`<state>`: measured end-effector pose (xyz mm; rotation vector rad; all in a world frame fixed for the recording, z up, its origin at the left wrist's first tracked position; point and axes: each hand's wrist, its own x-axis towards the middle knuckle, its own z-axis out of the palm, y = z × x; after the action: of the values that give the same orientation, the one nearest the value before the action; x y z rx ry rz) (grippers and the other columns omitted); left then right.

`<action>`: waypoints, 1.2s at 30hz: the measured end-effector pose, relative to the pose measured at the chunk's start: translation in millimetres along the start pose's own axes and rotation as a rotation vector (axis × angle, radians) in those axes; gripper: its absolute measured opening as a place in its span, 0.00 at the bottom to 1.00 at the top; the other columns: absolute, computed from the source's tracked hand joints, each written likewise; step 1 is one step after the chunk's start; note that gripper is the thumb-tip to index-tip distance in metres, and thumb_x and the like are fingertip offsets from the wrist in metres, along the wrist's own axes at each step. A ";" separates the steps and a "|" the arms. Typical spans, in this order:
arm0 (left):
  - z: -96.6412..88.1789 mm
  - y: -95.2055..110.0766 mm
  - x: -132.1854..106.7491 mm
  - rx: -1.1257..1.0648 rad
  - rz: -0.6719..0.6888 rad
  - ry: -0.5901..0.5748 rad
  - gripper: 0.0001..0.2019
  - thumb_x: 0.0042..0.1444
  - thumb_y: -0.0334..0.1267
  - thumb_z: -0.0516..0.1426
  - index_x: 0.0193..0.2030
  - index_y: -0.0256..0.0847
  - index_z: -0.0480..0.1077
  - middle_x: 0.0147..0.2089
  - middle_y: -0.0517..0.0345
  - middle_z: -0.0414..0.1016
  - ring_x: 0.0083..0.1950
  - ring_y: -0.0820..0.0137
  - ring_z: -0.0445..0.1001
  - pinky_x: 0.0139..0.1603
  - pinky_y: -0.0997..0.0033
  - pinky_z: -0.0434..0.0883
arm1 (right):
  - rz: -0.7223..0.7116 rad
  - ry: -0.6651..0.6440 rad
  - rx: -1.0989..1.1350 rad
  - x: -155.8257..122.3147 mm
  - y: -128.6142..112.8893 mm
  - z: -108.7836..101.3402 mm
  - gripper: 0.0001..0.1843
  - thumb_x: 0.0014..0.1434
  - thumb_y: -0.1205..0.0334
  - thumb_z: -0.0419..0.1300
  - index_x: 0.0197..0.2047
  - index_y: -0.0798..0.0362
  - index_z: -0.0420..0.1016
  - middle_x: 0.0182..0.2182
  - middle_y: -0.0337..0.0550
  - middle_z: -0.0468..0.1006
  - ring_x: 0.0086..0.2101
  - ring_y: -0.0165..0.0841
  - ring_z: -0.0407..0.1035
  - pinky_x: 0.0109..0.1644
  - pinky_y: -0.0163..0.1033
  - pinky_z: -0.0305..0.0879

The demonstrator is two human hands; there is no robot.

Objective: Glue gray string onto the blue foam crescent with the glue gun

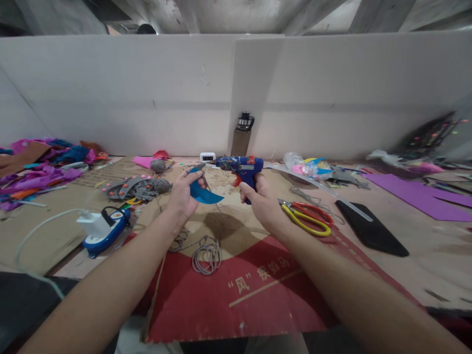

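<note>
My left hand [187, 193] pinches a curved blue piece of felt or paper [207, 195], with a small grey bit at its upper edge. In my right hand [260, 194] is a blue glue gun [241, 164], gripped by the handle, its nozzle pointing left towards the blue piece. The nozzle tip is close to the grey bit; whether they touch I cannot tell. Grey yarn [206, 255] lies in loose coils on the red and brown cardboard [273, 300] below, and a strand runs up towards the blue piece. Scissors [308, 220] with red and yellow handles lie beside my right forearm.
A blue power strip [106, 236] with a white plug stands at left, its cable trailing off. Colourful scraps [47, 167] pile up at far left. A bottle [242, 135] stands by the back wall. At right lie a black phone-like slab [370, 228] and purple sheet [416, 194].
</note>
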<state>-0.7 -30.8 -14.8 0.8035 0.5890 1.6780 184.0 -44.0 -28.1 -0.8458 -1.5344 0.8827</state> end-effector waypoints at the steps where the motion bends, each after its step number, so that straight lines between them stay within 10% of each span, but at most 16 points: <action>1: -0.1 -0.2 0.1 0.001 0.005 -0.003 0.10 0.39 0.26 0.63 0.29 0.36 0.67 0.24 0.64 0.68 0.22 0.81 0.64 0.23 0.79 0.62 | 0.000 -0.002 -0.002 0.1 0.4 0.1 0.09 0.57 0.55 0.54 0.38 0.50 0.61 0.23 0.33 0.63 0.24 0.28 0.59 0.31 0.36 0.59; 36: 1.3 1.2 -1.5 0.000 -0.002 -0.011 0.09 0.40 0.26 0.61 0.28 0.37 0.66 0.22 0.65 0.67 0.21 0.80 0.64 0.23 0.77 0.62 | -0.025 0.017 -0.096 -0.8 3.7 -0.7 0.08 0.59 0.55 0.53 0.35 0.50 0.59 0.23 0.33 0.64 0.25 0.28 0.60 0.30 0.36 0.57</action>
<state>-0.3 -32.6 -13.3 0.8114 0.5827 1.6708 185.0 -43.0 -31.6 -0.8990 -1.5788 0.7875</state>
